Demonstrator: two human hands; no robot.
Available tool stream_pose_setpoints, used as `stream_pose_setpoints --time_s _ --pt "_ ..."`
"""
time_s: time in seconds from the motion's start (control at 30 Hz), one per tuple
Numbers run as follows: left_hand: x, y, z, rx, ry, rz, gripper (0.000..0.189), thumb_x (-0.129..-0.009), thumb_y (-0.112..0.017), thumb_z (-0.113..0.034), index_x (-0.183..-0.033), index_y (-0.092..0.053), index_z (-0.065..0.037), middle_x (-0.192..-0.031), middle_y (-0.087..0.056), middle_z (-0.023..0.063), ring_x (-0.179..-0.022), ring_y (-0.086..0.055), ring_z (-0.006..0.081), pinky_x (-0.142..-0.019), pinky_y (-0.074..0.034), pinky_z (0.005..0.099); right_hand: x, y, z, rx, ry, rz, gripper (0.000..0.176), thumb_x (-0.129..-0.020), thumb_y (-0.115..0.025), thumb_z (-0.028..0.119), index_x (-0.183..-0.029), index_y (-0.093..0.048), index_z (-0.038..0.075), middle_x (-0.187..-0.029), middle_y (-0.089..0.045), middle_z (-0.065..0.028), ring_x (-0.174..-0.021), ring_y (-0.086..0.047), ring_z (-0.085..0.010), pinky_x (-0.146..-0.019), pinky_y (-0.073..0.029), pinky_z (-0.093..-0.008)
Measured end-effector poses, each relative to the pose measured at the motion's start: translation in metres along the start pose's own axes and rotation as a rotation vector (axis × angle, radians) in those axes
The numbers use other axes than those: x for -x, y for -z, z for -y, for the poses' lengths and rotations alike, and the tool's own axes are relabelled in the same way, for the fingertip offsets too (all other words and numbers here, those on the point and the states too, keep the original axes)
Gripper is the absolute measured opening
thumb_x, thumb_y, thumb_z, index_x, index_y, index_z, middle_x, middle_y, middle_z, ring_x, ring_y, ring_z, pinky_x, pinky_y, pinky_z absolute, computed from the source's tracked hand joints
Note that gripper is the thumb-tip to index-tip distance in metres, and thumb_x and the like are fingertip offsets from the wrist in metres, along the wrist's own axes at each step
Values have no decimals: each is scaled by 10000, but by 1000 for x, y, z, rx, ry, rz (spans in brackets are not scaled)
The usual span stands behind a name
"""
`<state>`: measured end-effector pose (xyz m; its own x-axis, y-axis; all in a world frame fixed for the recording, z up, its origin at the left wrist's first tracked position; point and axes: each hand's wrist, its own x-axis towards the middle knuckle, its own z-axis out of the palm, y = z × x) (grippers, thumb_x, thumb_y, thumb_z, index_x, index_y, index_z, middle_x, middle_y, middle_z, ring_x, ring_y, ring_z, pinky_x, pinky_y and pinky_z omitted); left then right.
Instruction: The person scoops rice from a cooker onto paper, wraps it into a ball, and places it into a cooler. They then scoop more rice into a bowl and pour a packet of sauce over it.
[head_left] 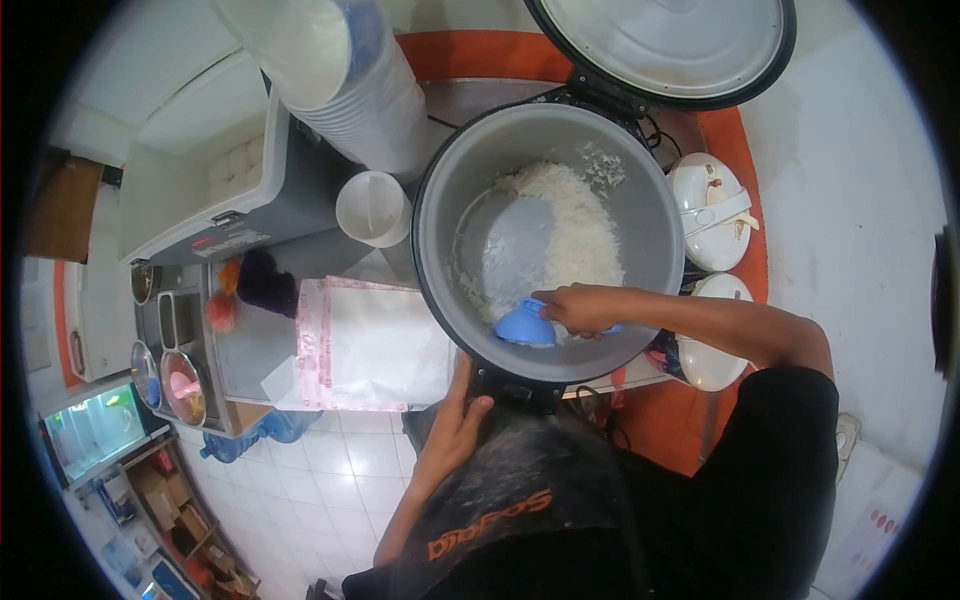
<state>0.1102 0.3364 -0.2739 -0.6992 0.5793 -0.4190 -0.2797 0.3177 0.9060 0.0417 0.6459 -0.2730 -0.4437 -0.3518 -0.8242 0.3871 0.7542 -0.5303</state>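
Note:
A large rice cooker (440, 230) stands with its lid (670, 45) raised, and white rice (580, 235) lies along the right side of its pot. Inside the pot, near the front wall, my right hand (585, 310) is closed on a small blue bowl (525, 325). The bowl is tilted low at the edge of the rice, and a bit of blue also shows beyond my fingers. My left hand (455, 425) rests at the cooker's front left, fingers stretched out beside its black latch (515, 385) and holding nothing.
Left of the cooker lies a stack of white wrapping paper (385, 345). Behind it are a white cup (373, 208), tall stacked plastic tubs (370, 100) and an open cool box (280, 180). Two white lidded containers (712, 235) stand right of the cooker.

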Motion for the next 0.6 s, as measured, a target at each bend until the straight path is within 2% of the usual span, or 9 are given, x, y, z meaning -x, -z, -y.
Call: stream_pose_setpoints --time_s 0.07,0.13,0.23,0.27,0.33,0.4,0.43,0.57,0.6 --pt "-1 -3 1 29 26 8 719 -1051 -535 -115 -1624 -124 28 -1694 -166 249 -1571 -194 343 -1247 -233 381 12 3 4 -18 2 10 464 -1097 -408 290 -1467 -474 17 -664 -582 -110 -538 -591 -222 -499 -505 -391" --pt "0 -7 12 -7 -22 -19 726 -1038 -549 -94 -1622 -135 29 -1689 -186 252 -1562 -226 344 -1196 -331 367 18 5 3 -35 6 22 460 -1098 -405 293 -1464 -477 24 -665 -567 -102 -535 -577 -207 -496 -503 -385" --pt "-1 -9 18 -28 -40 -18 732 -1024 -560 -71 -1623 -149 22 -1689 -195 247 -1562 -231 336 -1167 -367 359 15 15 -5 -145 5 95 438 -1102 -417 300 -1439 -500 33 -685 -528 -48 -511 -506 -147 -464 -470 -332" --pt "0 -10 15 -28 -41 -18 732 -1024 -560 -71 -1623 -149 22 -1689 -195 247 -1562 -231 336 -1167 -367 359 10 22 -11 -279 -57 178 405 -1106 -423 311 -1402 -515 50 -694 -500 -13 -506 -462 -110 -443 -440 -295" --pt "1 -12 8 86 -6 -57 724 -1020 -557 -64 -1618 -160 35 -1689 -199 243 -1565 -221 328 -1218 -286 369 4 45 -16 -407 -114 255 375 -1111 -428 323 -1364 -529 66 -703 -471 21 -501 -418 -74 -422 -410 -258" --pt "2 -13 8 129 2 -56 724 -1021 -556 -69 -1616 -159 40 -1689 -201 241 -1567 -214 326 -1236 -245 370 2 63 -22 -601 -248 489 285 -1128 -398 312 -1259 -544 105 -707 -434 53 -491 -371 -37 -403 -362 -221" --pt "1 -13 8 174 5 -53 724 -1022 -555 -74 -1615 -157 45 -1688 -203 239 -1569 -208 323 -1254 -203 372 5 72 -20 -618 -261 520 233 -1128 -399 316 -1106 -520 118 -708 -444 49 -482 -366 -30 -377 -334 -213" --pt "3 -14 17 99 -31 -65 724 -1027 -554 -96 -1614 -156 49 -1691 -196 237 -1574 -188 312 -1266 -161 368 -8 79 -33 -740 -242 521 253 -1120 -435 327 -1140 -515 88 -719 -470 33 -484 -382 -35 -380 -363 -215" --pt "3 -15 18 98 -47 -66 723 -1028 -553 -99 -1614 -157 49 -1693 -189 233 -1576 -181 310 -1266 -160 368 -15 75 -33 -742 -205 379 263 -1119 -431 312 -1131 -523 65 -696 -483 15 -472 -404 -53 -382 -387 -233"
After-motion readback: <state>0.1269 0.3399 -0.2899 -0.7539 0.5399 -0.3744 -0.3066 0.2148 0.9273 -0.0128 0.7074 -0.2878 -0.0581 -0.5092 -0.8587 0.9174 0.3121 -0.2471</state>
